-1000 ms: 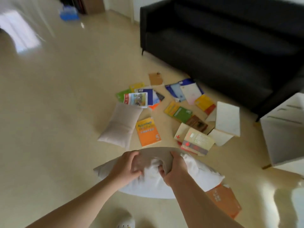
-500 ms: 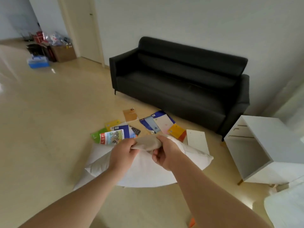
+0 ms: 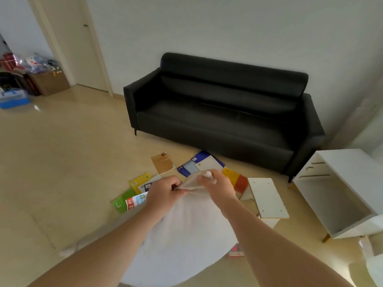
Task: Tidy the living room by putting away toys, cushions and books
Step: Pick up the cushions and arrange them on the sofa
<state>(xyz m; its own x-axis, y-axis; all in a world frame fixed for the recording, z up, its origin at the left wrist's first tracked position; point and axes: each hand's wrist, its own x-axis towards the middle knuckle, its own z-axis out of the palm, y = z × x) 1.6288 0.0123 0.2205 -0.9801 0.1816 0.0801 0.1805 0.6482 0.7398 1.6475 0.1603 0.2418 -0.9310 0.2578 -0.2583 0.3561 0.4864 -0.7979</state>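
Up comes the cushion (image 3: 186, 235)! A second ago it sat low over the floor. Now the left hand (image 3: 163, 193) and right hand (image 3: 217, 187) have risen toward the sofa (image 3: 217, 112), bunching the beige cover (image 3: 191, 183) tighter. The white body has swung from lying sideways to hanging straight down, hiding the books (image 3: 209, 162) farthest from the sofa.

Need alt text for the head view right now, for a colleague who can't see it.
The left hand and right hand grip a beige cover at the top of a white cushion. Beyond it, books lie scattered on the floor before a black sofa, with a white cabinet at right.
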